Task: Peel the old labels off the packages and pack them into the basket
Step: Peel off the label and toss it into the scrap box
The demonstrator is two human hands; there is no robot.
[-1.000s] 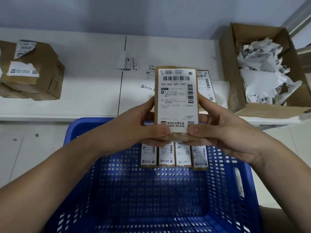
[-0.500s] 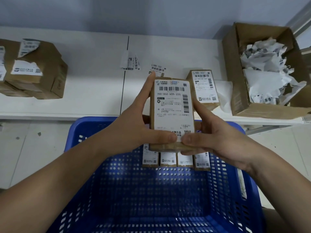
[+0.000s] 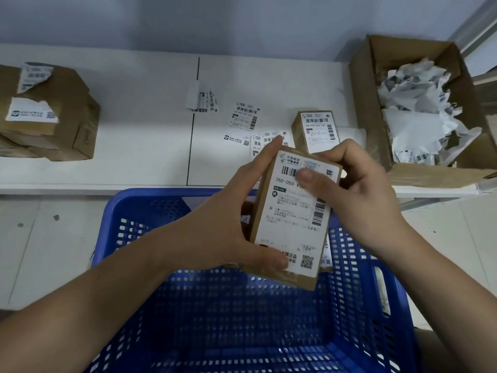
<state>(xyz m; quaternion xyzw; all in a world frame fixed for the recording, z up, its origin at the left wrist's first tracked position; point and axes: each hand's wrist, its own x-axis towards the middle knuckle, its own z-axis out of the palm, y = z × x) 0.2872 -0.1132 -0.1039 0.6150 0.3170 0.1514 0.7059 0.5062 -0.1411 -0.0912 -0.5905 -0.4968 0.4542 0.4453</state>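
A small brown package (image 3: 291,219) with a white shipping label on its face is held over the blue basket (image 3: 150,265). My left hand (image 3: 231,219) grips its left side, thumb across the lower label edge. My right hand (image 3: 357,195) grips the top right corner, thumb pressed on the barcode near the label's top. Another labelled package (image 3: 314,130) stands on the white table (image 3: 134,117) behind. The packages at the basket's far wall are mostly hidden by the held one.
A stack of brown boxes (image 3: 45,114) with torn labels sits at the table's left. Peeled labels (image 3: 243,119) lie mid-table. An open cardboard box (image 3: 419,109) full of crumpled label scraps stands at the right.
The package has tilted and come lower over the basket. My right hand moved from the bottom edge up to the top right corner, thumb now on the label's top.
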